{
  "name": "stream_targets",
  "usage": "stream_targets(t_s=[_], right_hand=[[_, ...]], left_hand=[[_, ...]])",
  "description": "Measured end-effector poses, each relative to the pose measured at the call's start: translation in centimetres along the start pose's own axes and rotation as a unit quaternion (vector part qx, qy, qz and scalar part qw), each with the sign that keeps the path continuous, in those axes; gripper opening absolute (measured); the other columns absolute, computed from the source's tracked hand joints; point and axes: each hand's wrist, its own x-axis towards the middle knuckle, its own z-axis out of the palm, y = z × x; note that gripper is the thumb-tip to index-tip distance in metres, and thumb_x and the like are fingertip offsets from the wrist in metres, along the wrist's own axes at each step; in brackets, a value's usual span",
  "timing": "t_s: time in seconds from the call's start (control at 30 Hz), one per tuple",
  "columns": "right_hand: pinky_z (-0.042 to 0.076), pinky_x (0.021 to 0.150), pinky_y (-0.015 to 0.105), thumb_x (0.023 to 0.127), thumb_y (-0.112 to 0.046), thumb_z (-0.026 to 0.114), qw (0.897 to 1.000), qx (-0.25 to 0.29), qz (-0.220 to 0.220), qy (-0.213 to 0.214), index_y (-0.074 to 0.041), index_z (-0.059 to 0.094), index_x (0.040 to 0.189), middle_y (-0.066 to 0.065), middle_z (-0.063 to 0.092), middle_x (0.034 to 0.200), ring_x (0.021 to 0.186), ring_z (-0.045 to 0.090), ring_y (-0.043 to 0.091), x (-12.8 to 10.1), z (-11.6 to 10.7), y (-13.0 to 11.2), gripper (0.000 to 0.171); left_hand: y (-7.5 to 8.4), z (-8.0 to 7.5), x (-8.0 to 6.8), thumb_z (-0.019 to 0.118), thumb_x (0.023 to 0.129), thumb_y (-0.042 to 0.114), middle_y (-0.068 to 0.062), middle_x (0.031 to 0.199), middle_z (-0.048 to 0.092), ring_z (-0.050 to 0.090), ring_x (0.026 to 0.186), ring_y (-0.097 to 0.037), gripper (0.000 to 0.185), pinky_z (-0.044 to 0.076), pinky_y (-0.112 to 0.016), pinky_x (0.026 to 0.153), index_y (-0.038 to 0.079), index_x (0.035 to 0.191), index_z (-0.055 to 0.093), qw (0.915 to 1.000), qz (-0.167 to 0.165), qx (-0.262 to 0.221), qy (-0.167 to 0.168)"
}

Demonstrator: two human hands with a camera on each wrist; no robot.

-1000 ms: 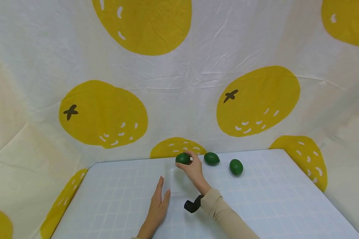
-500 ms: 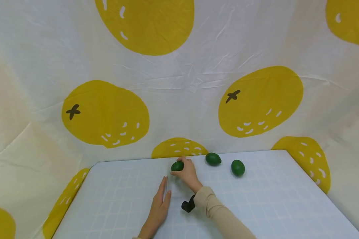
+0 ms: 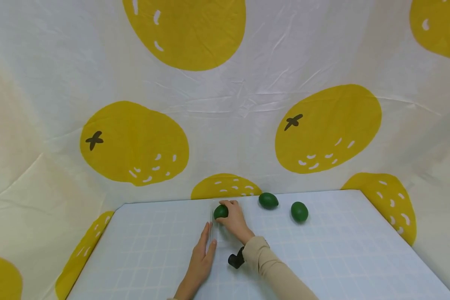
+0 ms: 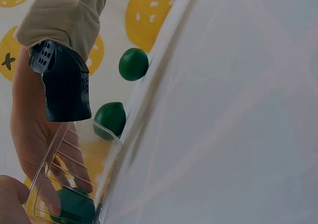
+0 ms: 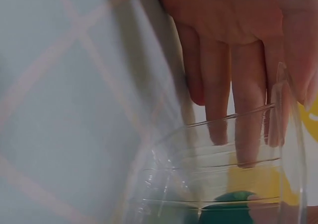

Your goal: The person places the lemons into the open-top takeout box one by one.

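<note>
In the head view the clear plastic container (image 3: 225,227) is almost too faint to make out against the table, and the right hand (image 3: 233,221) covers part of the green fruit (image 3: 221,211) it grips. The right wrist view cuts that fruit (image 5: 228,211) off at the bottom edge. In the left wrist view only a fingertip of the left hand (image 4: 11,201) shows at the corner.
</note>
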Motion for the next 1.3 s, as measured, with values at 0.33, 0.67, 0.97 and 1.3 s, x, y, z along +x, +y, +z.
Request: stream_targets(t_s=[0.33,0.67,0.97,1.3], right_hand=[[0.049,0.093,0.055,0.083,-0.007,0.080,1.000,-0.025,-0.005,-0.009,-0.002,0.067,0.118,0.024,0.055,0.122,0.113,0.052,0.042,-0.3,-0.7,-0.5,0.038],[0.044,0.101,0.056,0.089,-0.011,0.074,0.997,-0.016,-0.014,-0.069,-0.002,0.067,0.120,0.022,0.058,0.129,0.122,0.051,0.043,0.0,-3.9,-2.2,0.034],[0.053,0.089,0.051,0.088,-0.012,0.076,0.999,-0.017,-0.005,-0.049,-0.005,0.068,0.121,0.018,0.059,0.131,0.112,0.058,0.043,0.4,-8.4,-1.9,0.035],[0.051,0.095,0.053,0.091,-0.013,0.072,1.000,-0.018,-0.011,-0.005,-0.005,0.064,0.126,0.023,0.053,0.135,0.117,0.055,0.045,0.9,-15.2,0.8,0.037]], left_hand=[[0.1,0.2,-0.1,0.052,0.103,0.012,-0.010,0.156,0.038,0.030,0.145,-0.025,0.059,0.013,-0.007,0.111,-0.001,0.154,0.027,0.9999,0.000,-0.010,0.004],[-0.1,0.2,-0.1,0.052,0.103,0.014,-0.011,0.157,0.036,0.029,0.145,-0.026,0.059,0.012,-0.007,0.110,0.000,0.155,0.026,1.0000,-0.009,0.000,0.001],[-0.1,0.1,0.0,0.050,0.105,0.019,-0.009,0.159,0.032,0.026,0.147,-0.024,0.059,0.010,-0.009,0.111,0.002,0.156,0.027,0.9995,-0.032,0.007,-0.004],[0.1,0.0,0.0,0.050,0.104,0.015,-0.012,0.159,0.032,0.025,0.147,-0.026,0.058,0.009,-0.008,0.110,0.001,0.155,0.026,0.9996,-0.027,0.000,-0.004]])
